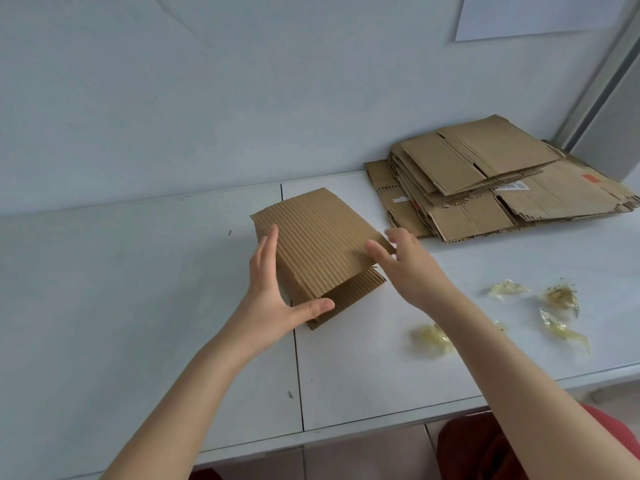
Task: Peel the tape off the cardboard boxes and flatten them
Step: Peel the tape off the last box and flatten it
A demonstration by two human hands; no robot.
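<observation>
A small corrugated cardboard box (318, 244) lies folded on the white table (138, 289), its upper flap raised off the layers below. My left hand (273, 299) is against its left side, fingers straight along the edge and thumb touching the near corner. My right hand (405, 261) reaches over the right edge, fingertips touching the raised flap. A pile of flattened cardboard boxes (485, 181) lies at the back right. Several crumpled bits of peeled clear tape (433, 339) are scattered on the table to the right of my right forearm.
A pale wall rises just behind the table, with a sheet of paper (540, 15) stuck at the upper right. A grey frame post (602, 81) stands at the right. Red clothing (502, 448) shows below the table's near edge.
</observation>
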